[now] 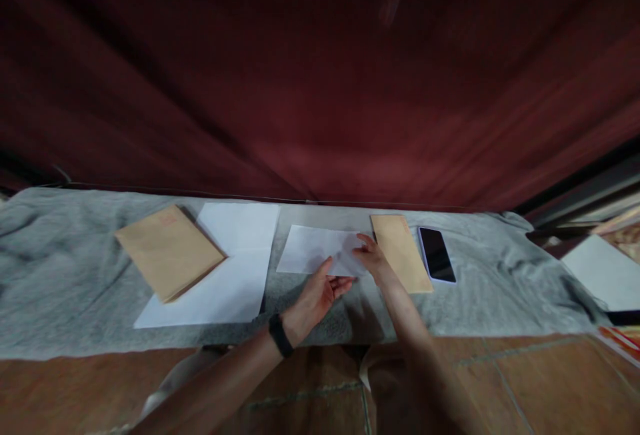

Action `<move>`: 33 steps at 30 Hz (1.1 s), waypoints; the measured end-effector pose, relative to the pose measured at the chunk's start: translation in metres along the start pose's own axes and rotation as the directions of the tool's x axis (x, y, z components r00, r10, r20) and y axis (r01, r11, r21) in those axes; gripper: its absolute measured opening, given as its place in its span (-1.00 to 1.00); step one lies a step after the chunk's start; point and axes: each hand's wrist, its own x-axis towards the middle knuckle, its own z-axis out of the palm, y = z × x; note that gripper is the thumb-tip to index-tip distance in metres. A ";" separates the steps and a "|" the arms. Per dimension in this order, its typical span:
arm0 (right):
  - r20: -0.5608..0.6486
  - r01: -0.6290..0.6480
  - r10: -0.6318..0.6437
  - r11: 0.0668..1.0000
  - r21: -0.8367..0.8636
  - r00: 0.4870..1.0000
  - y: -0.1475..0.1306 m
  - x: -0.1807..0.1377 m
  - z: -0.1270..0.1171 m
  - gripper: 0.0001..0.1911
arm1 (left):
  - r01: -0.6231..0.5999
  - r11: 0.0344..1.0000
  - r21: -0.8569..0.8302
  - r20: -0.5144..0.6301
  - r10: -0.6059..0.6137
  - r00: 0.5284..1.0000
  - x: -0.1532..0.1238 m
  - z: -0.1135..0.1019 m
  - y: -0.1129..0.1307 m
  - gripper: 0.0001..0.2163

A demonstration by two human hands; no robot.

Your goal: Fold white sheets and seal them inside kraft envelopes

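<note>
A folded sheet of white paper [303,248] is held just over the grey cloth, between my two hands. My left hand [323,290], with a black band on its wrist, grips the near edge, thumb on top and fingers beneath. At the paper's right end my right hand [370,255] closes its bent fingers on the sheet. Right beside that hand lies a long brown envelope [403,255]. To the left, a stack of brown envelopes [167,248] rests partly on larger white sheets [230,288].
A phone [437,255] with a pale purple case lies right of the envelope. Grey cloth [500,282] covers the narrow surface, with a dark red curtain [320,88] hanging behind. At the far right is a white flat object [603,272]. Tiled floor [495,382] shows in front.
</note>
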 end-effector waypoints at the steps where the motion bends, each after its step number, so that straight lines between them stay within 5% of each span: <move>1: -0.021 0.022 -0.023 0.999 -0.045 1.000 0.002 0.002 0.000 -0.35 | 0.064 0.997 0.051 0.037 -0.066 0.997 -0.004 0.000 -0.002 -0.70; 4: -0.055 0.092 -0.105 0.974 -0.207 0.993 0.010 0.008 -0.001 -0.33 | 0.196 0.947 0.256 0.187 -0.247 0.951 -0.018 -0.001 -0.012 -0.64; 6: -0.015 0.152 -0.164 0.941 -0.301 0.986 0.016 0.011 -0.005 -0.33 | 0.143 0.914 0.380 0.269 -0.257 0.928 -0.026 -0.001 -0.017 -0.64; 10: 0.055 0.255 -0.252 0.897 -0.362 0.966 0.024 0.012 -0.008 -0.31 | -0.267 0.791 0.551 0.310 0.103 0.945 -0.024 0.001 -0.009 -0.71; 12: 0.037 0.251 -0.257 0.890 -0.380 0.966 0.024 0.010 -0.006 -0.30 | -0.467 0.603 0.647 0.324 0.337 0.884 -0.015 0.000 0.002 -0.77; 14: 0.024 0.240 -0.253 0.874 -0.423 0.967 0.021 0.007 -0.003 -0.30 | -0.603 0.345 0.720 0.384 0.525 0.759 -0.005 -0.002 0.014 -0.80; 16: 0.033 0.242 -0.257 0.849 -0.471 0.966 0.017 0.004 -0.001 -0.31 | -0.649 0.062 0.759 0.488 0.605 0.629 0.004 -0.006 0.022 -0.76; 18: 0.052 0.258 -0.270 0.820 -0.511 0.962 0.012 -0.001 -0.001 -0.34 | -0.590 -0.213 0.779 0.583 0.592 0.556 0.013 -0.011 0.027 -0.69; 20: 0.067 0.261 -0.272 0.784 -0.563 0.960 0.008 -0.006 -0.003 -0.37 | -0.449 -0.437 0.780 0.626 0.538 0.564 0.021 -0.016 0.028 -0.60; 23: 0.067 0.221 -0.238 0.715 -0.664 0.969 0.001 -0.013 -0.005 -0.46 | -0.247 -0.620 0.745 0.606 0.474 0.638 0.032 -0.022 0.024 -0.50; 27: -0.027 0.186 -0.314 0.625 -0.758 0.949 -0.006 -0.019 -0.004 -0.58 | -0.144 -0.695 0.705 0.582 0.450 0.678 0.039 -0.025 0.019 -0.47; 31: -0.060 0.387 -0.541 0.671 -0.633 0.839 -0.007 -0.018 0.015 -0.58 | -0.118 -0.718 0.686 0.573 0.434 0.695 0.039 -0.023 0.018 -0.46; 33: -0.013 0.484 -0.567 0.715 -0.505 0.824 -0.005 -0.020 0.033 -0.54 | -0.127 -0.733 0.668 0.579 0.405 0.707 0.039 -0.024 0.020 -0.47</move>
